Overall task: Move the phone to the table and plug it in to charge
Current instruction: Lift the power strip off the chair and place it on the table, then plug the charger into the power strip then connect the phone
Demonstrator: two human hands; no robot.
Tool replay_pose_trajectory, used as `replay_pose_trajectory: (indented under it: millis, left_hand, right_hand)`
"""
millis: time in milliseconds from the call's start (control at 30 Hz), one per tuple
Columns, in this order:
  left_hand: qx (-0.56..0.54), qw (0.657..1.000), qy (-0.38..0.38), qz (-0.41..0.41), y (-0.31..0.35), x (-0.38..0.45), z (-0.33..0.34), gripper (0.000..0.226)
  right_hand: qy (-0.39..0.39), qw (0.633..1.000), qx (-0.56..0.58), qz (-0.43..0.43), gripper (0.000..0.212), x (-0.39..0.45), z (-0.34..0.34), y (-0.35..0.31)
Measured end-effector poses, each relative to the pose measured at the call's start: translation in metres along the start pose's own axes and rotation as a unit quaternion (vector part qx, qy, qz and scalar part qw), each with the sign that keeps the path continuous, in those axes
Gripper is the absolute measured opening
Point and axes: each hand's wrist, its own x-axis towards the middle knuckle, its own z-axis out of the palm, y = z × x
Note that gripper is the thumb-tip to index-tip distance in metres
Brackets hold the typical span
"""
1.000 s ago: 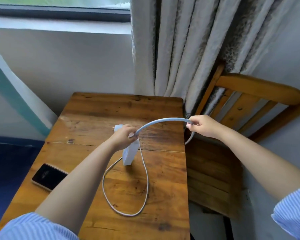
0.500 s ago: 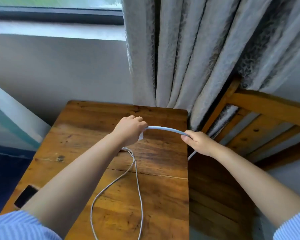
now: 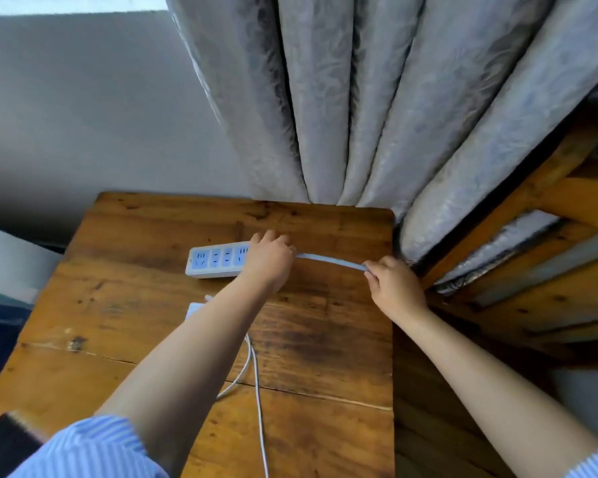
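Wooden table [image 3: 325, 332], both hands on a power strip [image 3: 218, 261] and its cord [image 3: 330, 259].

Left hand [image 3: 268, 262] closes over the strip's right end, the strip lying flat near the table's far edge; right hand [image 3: 396, 286] pinches the thick cord just right of it. Charger [image 3: 193, 310] (mostly hidden by the forearm) sits just nearer than the strip, its cable [image 3: 258, 391] trailing toward the near edge. Phone [image 3: 6, 443] lies at the table's near-left corner.

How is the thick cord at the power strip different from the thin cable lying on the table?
The thick cord is pale blue-grey and stout; the thin cable is white and slender. The thick cord is stretched between the left hand and the right hand, above the table; the thin cable lies loose on the wood, in no hand. Both are light in colour.
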Motion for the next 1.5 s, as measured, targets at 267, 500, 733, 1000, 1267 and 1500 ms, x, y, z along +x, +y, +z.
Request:
replay_pose_trajectory:
  millis: [267,500,733,1000,1267,1500]
  left_hand:
    - [-0.045,0.999,-0.004,-0.002,-0.006,0.011,0.044,0.036]
    - [-0.182,0.975,0.127,0.010,-0.029,-0.021,0.060,0.033]
    - [-0.275,0.925,0.208,-0.159,-0.098,-0.117,0.114,0.027]
    - [-0.308,0.891,0.106,-0.317,-0.139,-0.154,0.180,0.046]
    - [-0.275,0.908,0.096,-0.302,-0.143,-0.147,0.197,0.056]
    - [-0.288,0.898,0.086,-0.320,-0.145,-0.131,0.181,0.054]
  right_hand:
    - [0.021,0.997,-0.069,-0.012,0.032,0.008,0.041,-0.008]
    - [0.008,0.991,-0.120,0.053,0.041,0.005,0.046,-0.016]
    - [0.056,0.996,-0.074,-0.005,0.038,-0.021,0.062,-0.081]
    - [-0.062,0.985,0.004,-0.162,0.034,-0.028,0.116,-0.177]
    - [-0.055,0.994,-0.008,-0.092,0.057,-0.009,0.150,-0.212]
    - [-0.011,0.995,0.083,-0.046,0.048,-0.002,0.112,-0.206]
